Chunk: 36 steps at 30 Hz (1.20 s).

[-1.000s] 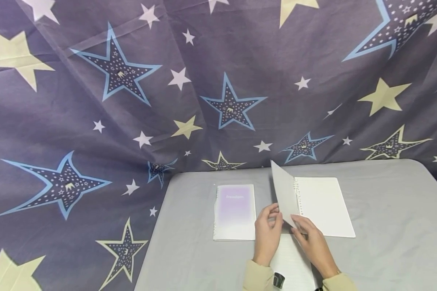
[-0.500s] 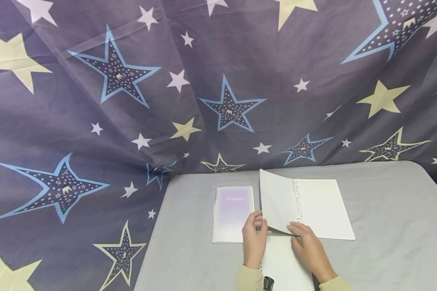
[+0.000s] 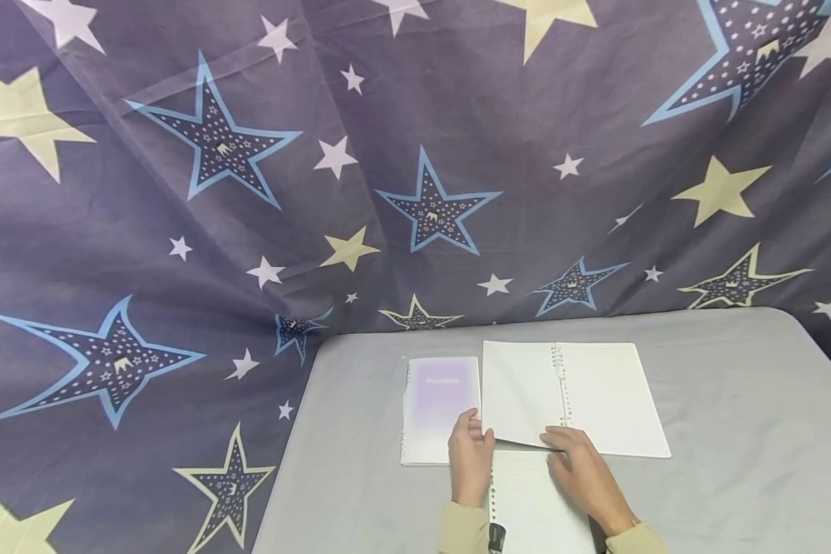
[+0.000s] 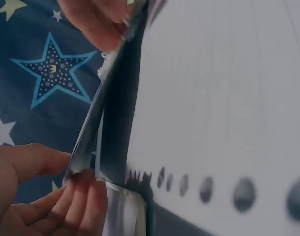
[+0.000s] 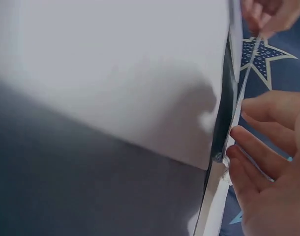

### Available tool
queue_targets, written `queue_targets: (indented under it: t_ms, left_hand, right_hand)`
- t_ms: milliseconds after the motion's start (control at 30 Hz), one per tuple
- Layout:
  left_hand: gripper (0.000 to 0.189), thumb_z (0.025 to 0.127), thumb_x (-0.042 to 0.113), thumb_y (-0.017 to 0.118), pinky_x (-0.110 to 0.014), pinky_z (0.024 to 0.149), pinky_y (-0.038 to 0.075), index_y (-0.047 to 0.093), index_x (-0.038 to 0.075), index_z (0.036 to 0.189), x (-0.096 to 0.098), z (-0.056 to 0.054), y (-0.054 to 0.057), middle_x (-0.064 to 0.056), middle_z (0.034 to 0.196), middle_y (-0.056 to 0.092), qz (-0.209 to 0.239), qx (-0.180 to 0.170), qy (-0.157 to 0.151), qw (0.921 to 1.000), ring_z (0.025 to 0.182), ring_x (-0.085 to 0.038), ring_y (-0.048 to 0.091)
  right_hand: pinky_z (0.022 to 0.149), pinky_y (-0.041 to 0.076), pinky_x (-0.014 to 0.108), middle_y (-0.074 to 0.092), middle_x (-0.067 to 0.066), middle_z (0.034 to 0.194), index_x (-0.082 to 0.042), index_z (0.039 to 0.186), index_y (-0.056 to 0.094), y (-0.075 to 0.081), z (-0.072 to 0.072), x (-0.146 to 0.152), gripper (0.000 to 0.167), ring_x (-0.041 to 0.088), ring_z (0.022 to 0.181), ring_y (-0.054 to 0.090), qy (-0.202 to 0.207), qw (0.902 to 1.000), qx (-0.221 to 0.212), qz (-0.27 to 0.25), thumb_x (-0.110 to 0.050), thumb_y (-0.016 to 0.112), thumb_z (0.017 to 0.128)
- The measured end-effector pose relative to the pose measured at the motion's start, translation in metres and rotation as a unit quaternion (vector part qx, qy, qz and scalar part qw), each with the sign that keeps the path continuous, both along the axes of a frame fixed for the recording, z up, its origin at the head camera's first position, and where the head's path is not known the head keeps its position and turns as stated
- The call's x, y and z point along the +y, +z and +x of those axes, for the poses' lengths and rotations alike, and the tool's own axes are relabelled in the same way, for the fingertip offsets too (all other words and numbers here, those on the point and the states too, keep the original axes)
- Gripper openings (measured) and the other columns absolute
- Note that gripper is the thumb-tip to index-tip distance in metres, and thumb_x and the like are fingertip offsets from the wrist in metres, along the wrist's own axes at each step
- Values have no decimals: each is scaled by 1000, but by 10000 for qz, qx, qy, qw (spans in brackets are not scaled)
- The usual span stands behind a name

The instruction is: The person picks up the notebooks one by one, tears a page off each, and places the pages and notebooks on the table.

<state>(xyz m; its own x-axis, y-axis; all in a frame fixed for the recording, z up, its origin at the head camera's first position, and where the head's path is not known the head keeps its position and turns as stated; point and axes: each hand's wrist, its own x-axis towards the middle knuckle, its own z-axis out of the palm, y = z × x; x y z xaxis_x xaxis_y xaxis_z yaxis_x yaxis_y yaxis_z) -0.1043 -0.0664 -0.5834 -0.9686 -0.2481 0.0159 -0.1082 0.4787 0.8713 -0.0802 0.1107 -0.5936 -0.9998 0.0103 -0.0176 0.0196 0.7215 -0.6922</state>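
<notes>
Lowered vs. earlier: white ring-bound notebook's L half (image 3: 519,391). L hand (image 3: 468,462) pinches corner; R hand (image 3: 587,475), relaxed, touches near edge.

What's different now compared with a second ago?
The left half of the open notebook has swung down leftward, and the left hand at its edge moved left with it. The right hand stays near the binding; the purple notebook lies where it was.

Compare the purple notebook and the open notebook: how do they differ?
The purple notebook is closed; the open notebook is spread wide. The purple notebook shows a printed purple-to-white cover, the open notebook white inner sides. The purple notebook's binding is at its left edge; the open notebook's rings run between its halves. Both are on the grey surface.
</notes>
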Motion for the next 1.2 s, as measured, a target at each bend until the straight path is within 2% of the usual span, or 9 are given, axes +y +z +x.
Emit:
queue_targets:
  t_ms: [267, 400, 467, 533, 633, 700, 933, 1033, 1200]
  left_hand:
    - [42, 87, 7, 70, -43, 95, 53, 59, 3, 127, 5, 1, -2, -6, 110, 61, -537, 61, -53, 9985, 106, -24, 59]
    - [36, 90, 12, 68, -42, 101, 51, 61, 7, 126, 15, 0, 0, -5, 118, 60, -718, 64, -424, 9965, 113, -24, 57]
    - [36, 93, 16, 67, -42, 107, 46, 61, 12, 128, 22, 1, 1, -3, 126, 58, -985, -69, -859, 9914, 121, -23, 54]
    - [39, 95, 21, 65, -44, 114, 39, 58, 15, 133, 28, 2, 3, -3, 135, 55, -1356, -205, -1449, 9799, 130, -23, 48]
    - [48, 97, 30, 63, -43, 121, 30, 51, 19, 142, 38, 5, 7, -2, 149, 47, -1937, -393, -2333, 9521, 142, -22, 37]
    - [53, 97, 33, 62, -43, 122, 27, 47, 19, 146, 45, 7, 7, -3, 154, 43, -2275, -439, -2693, 9348, 146, -22, 33]
    - [63, 95, 43, 61, -41, 122, 29, 40, 22, 151, 64, 9, 4, -1, 157, 40, -3398, -463, -2968, 8913, 149, -22, 30]
    - [64, 95, 44, 61, -41, 121, 31, 39, 25, 151, 69, 10, 1, -1, 157, 39, -3543, -387, -3042, 8834, 149, -21, 30]
    - [63, 94, 46, 60, -43, 121, 31, 39, 27, 151, 72, 12, -6, 1, 158, 38, -3631, -408, -3112, 8773, 149, -18, 28]
  right_hand:
    - [109, 41, 60, 60, 20, 133, -2, 126, 64, 17, -18, 21, 35, 40, 129, 50, 59, 9995, 251, -177, -8, 67, 91]
    - [107, 41, 61, 59, 25, 130, 3, 126, 61, 23, -33, 42, 38, 44, 125, 51, 313, 9973, 663, -100, -6, 67, 90]
    - [105, 42, 61, 60, 27, 127, 7, 125, 60, 23, -41, 53, 39, 45, 122, 52, 438, 9942, 981, 6, -4, 68, 89]
    - [103, 43, 61, 60, 29, 123, 9, 124, 59, 23, -50, 65, 41, 46, 118, 53, 534, 9909, 1227, 132, -3, 71, 86]
    - [102, 42, 62, 59, 31, 121, 13, 124, 57, 22, -62, 79, 48, 49, 115, 52, 629, 9886, 1336, 304, -2, 75, 82]
    - [103, 41, 63, 58, 33, 121, 14, 125, 55, 20, -68, 88, 53, 51, 116, 51, 698, 9888, 1268, 353, -4, 77, 80]
    - [100, 39, 68, 55, 38, 120, 17, 126, 52, 12, -93, 111, 61, 55, 113, 50, 768, 9893, 1169, 417, -9, 80, 78]
    - [99, 40, 68, 56, 39, 119, 18, 125, 52, 9, -101, 119, 61, 56, 112, 50, 762, 9884, 1212, 504, -10, 80, 78]
    - [100, 39, 68, 55, 40, 118, 19, 123, 52, 3, -114, 127, 64, 57, 112, 47, 874, 9866, 1175, 721, -14, 82, 78]
